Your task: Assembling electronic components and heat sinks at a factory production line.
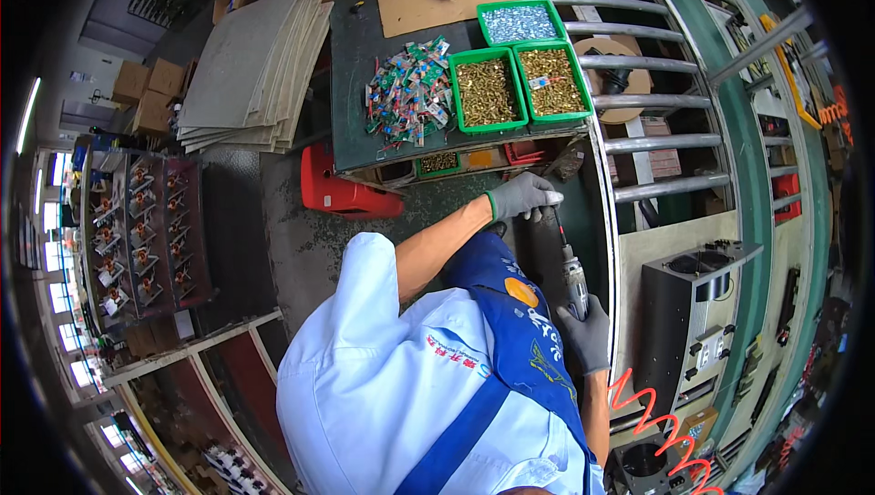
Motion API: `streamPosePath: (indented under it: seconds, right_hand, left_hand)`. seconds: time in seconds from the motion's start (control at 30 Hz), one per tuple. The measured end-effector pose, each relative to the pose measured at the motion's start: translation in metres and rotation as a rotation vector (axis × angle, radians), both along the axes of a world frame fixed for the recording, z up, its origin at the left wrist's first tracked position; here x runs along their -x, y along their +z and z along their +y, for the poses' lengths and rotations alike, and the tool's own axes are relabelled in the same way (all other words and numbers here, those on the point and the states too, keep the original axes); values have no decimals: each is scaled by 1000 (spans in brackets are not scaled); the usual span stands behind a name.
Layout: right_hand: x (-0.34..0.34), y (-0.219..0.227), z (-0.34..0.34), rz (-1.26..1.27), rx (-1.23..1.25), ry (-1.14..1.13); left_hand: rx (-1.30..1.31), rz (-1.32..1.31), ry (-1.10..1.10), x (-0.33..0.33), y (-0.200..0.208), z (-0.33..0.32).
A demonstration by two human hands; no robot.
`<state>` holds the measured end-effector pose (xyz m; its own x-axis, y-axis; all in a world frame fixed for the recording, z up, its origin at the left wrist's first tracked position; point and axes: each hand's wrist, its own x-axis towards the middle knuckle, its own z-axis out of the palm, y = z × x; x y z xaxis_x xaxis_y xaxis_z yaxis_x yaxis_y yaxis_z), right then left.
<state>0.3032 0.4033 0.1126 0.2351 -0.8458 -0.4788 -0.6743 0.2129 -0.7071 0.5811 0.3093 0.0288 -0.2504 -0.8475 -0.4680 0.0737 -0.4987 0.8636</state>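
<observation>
My right hand (586, 333), in a grey glove, is closed around the silver body of a power screwdriver (575, 278). Its slim bit points up and away from me, toward my left hand. My left hand (524, 196), also gloved, is at the bit's tip with fingers bent together; whatever they pinch is too small to make out. Beyond it on the dark workbench (351, 48) are a green bin of silvery-blue small parts (521, 23) and two green bins of brass-coloured small parts, the left one (487, 94) and the right one (558, 80).
Beside the bins lies a heap of small red, green and white pieces (408, 94). A roller conveyor (661, 141) runs along my right, with a black and silver boxy unit (665, 331) on it. A red stool (342, 190) stands under the bench. Stacked grey sheets (251, 76) are at left.
</observation>
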Motion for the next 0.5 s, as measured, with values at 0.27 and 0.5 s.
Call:
streamPosePath:
  seconds: [0.27, 0.5]
  right_hand:
    - [-50, -26, 4, -142, -67, -179]
    - [-58, -28, 7, -133, -28, -239]
  left_hand:
    - [-281, 301, 546, -67, -93, 38]
    - [57, -869, 1093, -216, -194, 64]
